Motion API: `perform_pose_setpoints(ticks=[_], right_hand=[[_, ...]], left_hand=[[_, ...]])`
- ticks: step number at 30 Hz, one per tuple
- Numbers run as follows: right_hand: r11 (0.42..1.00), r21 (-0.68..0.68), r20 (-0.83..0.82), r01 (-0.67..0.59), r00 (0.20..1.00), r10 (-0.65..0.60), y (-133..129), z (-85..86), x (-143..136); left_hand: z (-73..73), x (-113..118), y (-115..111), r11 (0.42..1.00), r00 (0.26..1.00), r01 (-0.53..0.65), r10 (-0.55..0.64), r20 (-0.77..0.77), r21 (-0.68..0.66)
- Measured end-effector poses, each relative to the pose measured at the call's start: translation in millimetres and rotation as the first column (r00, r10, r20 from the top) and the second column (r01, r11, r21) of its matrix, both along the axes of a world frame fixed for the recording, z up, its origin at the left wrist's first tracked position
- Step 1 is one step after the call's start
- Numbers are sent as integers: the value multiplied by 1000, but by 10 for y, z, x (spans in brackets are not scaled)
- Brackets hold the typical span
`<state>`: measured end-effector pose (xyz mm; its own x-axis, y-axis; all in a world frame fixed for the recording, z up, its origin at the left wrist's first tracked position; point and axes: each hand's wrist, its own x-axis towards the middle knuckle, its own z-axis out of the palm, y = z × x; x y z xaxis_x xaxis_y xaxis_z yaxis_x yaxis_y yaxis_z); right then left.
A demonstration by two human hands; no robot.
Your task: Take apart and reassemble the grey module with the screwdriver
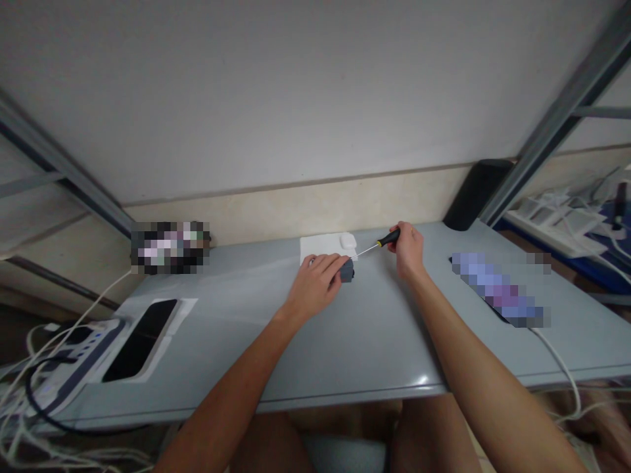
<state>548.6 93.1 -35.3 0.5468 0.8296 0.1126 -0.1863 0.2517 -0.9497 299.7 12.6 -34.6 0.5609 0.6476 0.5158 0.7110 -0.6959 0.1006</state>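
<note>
Gripping a black-handled screwdriver (388, 238), the right hand (409, 249) has its fingers wrapped around the handle. The tool's long axis slants from that grip leftward and toward the body, to a dark grey block (348, 271). The left hand (318, 282) is nearer the block, fingers curled over it; whether the tip touches it, I cannot tell. Just beyond the left grip lies a white sheet (320, 246) bearing a rounded white case (348, 241).

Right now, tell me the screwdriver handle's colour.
The screwdriver handle is black with a yellow front ring, in the head view.
</note>
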Motion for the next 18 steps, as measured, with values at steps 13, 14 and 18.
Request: perform_pose_setpoints(ticks=[13,14,18], right_hand=[[991,-120,-89,64,993,-75,73,-95,58],[990,-126,-86,66,993,-77,73,-94,58],[989,-125,-87,81,992,-92,52,-65,67]], left_hand=[[-59,-49,43,996,976,83,-78,206,-18],[-50,-70,44,996,964,86,-77,253,-25],[49,-216,68,982,947,114,-62,314,-150]])
